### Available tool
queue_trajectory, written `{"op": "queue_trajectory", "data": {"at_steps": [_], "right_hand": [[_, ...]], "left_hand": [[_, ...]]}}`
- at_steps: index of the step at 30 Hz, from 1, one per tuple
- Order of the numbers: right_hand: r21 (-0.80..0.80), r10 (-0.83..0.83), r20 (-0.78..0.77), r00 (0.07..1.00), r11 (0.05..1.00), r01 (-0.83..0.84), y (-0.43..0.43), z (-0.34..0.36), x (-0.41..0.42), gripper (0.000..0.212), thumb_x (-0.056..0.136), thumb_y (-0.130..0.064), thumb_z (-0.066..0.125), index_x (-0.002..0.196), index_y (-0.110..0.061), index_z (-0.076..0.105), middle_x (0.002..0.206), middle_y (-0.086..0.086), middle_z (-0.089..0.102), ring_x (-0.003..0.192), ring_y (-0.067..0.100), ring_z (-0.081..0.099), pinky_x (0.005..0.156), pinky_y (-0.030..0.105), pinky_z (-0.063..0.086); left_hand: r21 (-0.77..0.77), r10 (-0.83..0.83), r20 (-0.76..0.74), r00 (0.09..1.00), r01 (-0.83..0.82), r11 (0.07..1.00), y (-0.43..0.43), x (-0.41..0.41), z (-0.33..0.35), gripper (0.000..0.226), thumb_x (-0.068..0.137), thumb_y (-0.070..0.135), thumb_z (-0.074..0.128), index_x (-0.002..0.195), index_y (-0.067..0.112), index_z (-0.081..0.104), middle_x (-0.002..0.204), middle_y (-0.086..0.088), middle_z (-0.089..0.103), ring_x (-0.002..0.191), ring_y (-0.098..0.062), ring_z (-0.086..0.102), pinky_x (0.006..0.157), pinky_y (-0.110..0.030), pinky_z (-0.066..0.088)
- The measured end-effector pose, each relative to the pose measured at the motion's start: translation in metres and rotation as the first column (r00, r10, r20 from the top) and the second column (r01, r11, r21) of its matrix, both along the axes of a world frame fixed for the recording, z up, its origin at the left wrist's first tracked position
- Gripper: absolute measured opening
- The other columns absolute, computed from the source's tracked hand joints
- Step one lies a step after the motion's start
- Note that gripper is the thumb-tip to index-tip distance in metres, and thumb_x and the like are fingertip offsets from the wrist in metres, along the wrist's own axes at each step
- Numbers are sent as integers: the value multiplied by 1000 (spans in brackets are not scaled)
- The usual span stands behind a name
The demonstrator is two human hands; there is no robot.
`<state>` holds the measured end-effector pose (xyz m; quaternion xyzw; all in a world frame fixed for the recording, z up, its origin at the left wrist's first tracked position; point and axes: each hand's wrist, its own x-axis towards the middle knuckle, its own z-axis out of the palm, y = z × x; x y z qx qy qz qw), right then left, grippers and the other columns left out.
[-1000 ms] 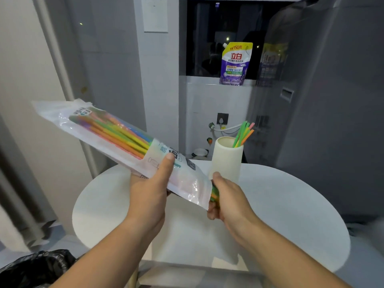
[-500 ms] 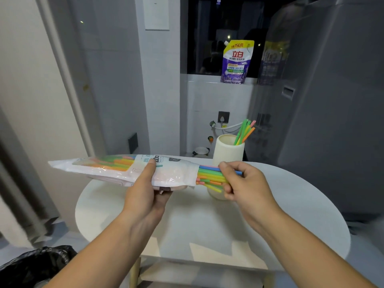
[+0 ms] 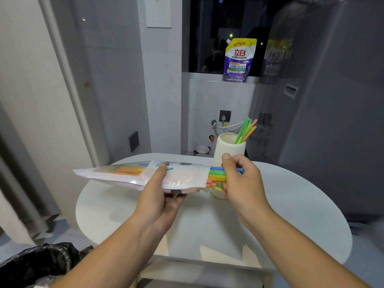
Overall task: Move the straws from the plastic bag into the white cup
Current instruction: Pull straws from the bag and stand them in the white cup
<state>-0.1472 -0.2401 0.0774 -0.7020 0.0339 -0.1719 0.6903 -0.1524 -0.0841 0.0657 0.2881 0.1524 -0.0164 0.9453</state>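
The left hand (image 3: 158, 196) grips the plastic bag (image 3: 145, 175) from below, thumb pressed on top, holding it level above the round white worktop (image 3: 291, 215). The right hand (image 3: 241, 181) pinches the coloured straws (image 3: 217, 175) jutting from its open end — fingers closed around them. Behind stands the white cup (image 3: 226, 148) (several straws already inside).

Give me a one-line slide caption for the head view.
Left hand holds the plastic bag level while right hand grips protruding straws before the white cup.

One plastic bag (image 3: 133, 175), one white cup (image 3: 225, 150), two hands.
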Motion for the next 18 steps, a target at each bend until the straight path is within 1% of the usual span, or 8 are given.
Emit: {"op": "queue_trajectory", "data": {"at_steps": [2, 4, 7, 9, 12, 15, 17, 18], "right_hand": [[-39, 6, 29, 1000, 999, -5, 3, -1, 2, 35, 97, -35, 59, 71, -12, 53, 59, 0, 52, 50, 13, 48, 51, 26, 38], [-56, -22, 66, 998, 998, 26, 3, 1, 1, 33, 98, -33, 58, 73, -12, 54, 62, 2, 56, 52, 14, 53, 49, 27, 41], [-30, -112, 147, 983, 993, 118, -1, 5, -5, 30, 100, -27, 56, 75, -10, 52, 66, 14, 58, 42, 20, 54, 39, 25, 42], [-21, -145, 172, 974, 988, 151, -4, 7, -7, 30, 100, -26, 56, 76, -10, 50, 66, 16, 55, 37, 22, 51, 36, 25, 39], [-24, -177, 166, 970, 983, 183, -12, 8, -8, 31, 100, -27, 57, 73, -12, 49, 61, 8, 52, 36, 20, 47, 36, 25, 38], [9, -213, 137, 968, 977, 213, -20, 9, -7, 33, 99, -29, 57, 75, -8, 49, 56, 5, 50, 35, 20, 45, 40, 29, 39], [82, -214, 72, 974, 975, 208, -23, 9, -7, 34, 98, -31, 60, 76, -7, 50, 56, 3, 48, 36, 17, 42, 43, 31, 39], [160, -187, 30, 982, 971, 180, -22, 10, -8, 33, 96, -33, 63, 77, -8, 51, 55, 2, 48, 37, 15, 41, 43, 31, 39]], "left_hand": [[0, -24, 10, 1000, 24, 1000, -4, -1, -1, 28, 98, 22, 67, 124, 13, 60, 86, -12, 82, 79, -27, 80, 57, -47, 64], [-2, -26, 17, 1000, 26, 1000, -4, 1, -1, 29, 98, 23, 67, 124, 12, 60, 86, -12, 82, 81, -28, 80, 60, -49, 64], [3, -1, 22, 1000, 1, 1000, 0, 4, -1, 30, 98, 22, 67, 126, 12, 60, 90, -12, 81, 93, -30, 78, 63, -51, 65], [1, 18, 20, 1000, -18, 1000, 3, 6, -1, 33, 98, 20, 67, 128, 12, 59, 101, -13, 79, 97, -30, 76, 60, -51, 64], [-4, 45, 11, 999, -45, 999, 6, 6, 1, 29, 99, 17, 65, 127, 13, 58, 111, -14, 76, 101, -30, 75, 66, -59, 63], [13, 52, 11, 999, -52, 999, 7, 6, 3, 20, 99, 14, 64, 119, 15, 59, 114, -13, 75, 102, -28, 74, 69, -60, 60], [20, 49, 3, 999, -49, 999, 6, 6, 3, 18, 99, 13, 64, 116, 15, 60, 112, -12, 76, 97, -27, 75, 68, -58, 61], [20, 52, -4, 999, -52, 998, 6, 6, 2, 19, 99, 12, 64, 118, 15, 60, 111, -11, 76, 95, -26, 75, 67, -56, 62]]}}
